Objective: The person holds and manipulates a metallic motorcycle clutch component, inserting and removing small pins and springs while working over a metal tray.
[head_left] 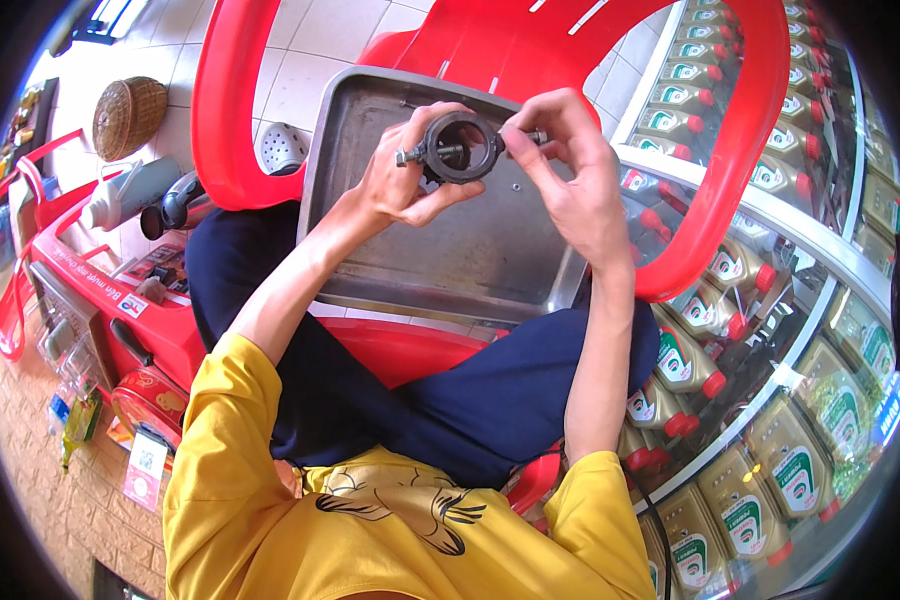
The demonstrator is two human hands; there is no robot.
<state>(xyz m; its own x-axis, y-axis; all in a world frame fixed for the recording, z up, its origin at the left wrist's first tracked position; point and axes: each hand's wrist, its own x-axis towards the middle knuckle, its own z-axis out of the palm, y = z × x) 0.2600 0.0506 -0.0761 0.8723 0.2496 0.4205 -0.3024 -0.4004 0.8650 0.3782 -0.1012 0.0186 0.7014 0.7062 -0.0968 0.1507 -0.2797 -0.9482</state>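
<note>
Ring [490, 152] of dark metal, thick-walled and round, is held up over the far part of the tray [440, 245], clear of its floor, with its opening turned toward the view. Its surface looks dull and nearly black, with a paler sheen along parts of the rim. On its left side a bolt [407, 157] juts out, silvery, with its wider end outward. A bit of similar metal shows inside the opening; it may be the same bolt coming through the wall, though the view is too small to be sure. On the right side a second bolt [538, 137] pokes out between fingers.

The left hand [398, 182] is curled firmly about the ring, fingers behind and thumb stretched along below. The right hand [582, 185] has its thumb and forefinger drawn together at the ring's right side, seemingly pinching the second bolt, the other fingers bent.

Much of the ring's back and left wall is hidden by the left hand, and the right fingertips cover the spot where the second bolt meets it. A tiny pale piece [516, 187] lies in the tray, too small to identify. The tray, grey and stained, stands across the red chair [450, 45]; the arms cover parts of its rim. The chair's back is cut off at the top edge.
</note>
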